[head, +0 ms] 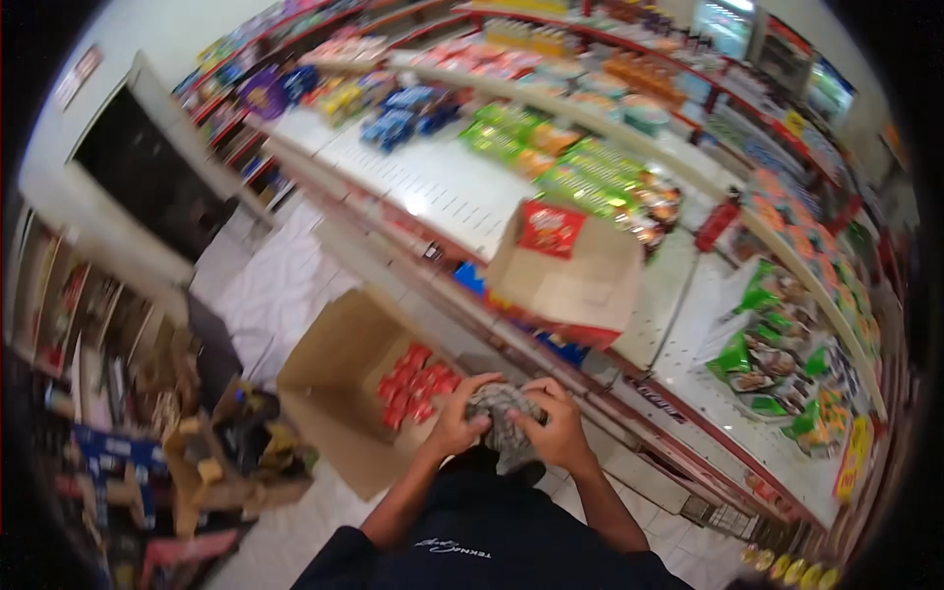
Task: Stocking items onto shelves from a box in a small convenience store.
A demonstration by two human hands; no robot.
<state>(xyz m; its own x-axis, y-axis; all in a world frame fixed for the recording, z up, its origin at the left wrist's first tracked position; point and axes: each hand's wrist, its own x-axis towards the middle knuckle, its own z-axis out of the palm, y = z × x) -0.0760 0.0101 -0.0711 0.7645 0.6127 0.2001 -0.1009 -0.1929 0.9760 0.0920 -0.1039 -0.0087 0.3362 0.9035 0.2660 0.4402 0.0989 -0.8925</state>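
A crumpled grey cloth (505,413) is bunched between my two hands in front of my body. My left hand (464,417) grips it on one side, and my right hand (549,420) grips the other. Just left of them stands an open cardboard box (324,398) with red packets (417,387) at its bottom. Beyond my hands, a shallow open carton (582,287) rests on the white shelf (398,177), with one red packet (552,230) against its far inner side.
Green snack packs (590,177) and blue packs (402,118) lie farther along the shelf. Green-and-white bags (774,354) lie at the right. Cardboard pieces and other boxes (214,472) are piled at the lower left. The shelf's red-edged front runs diagonally past my hands.
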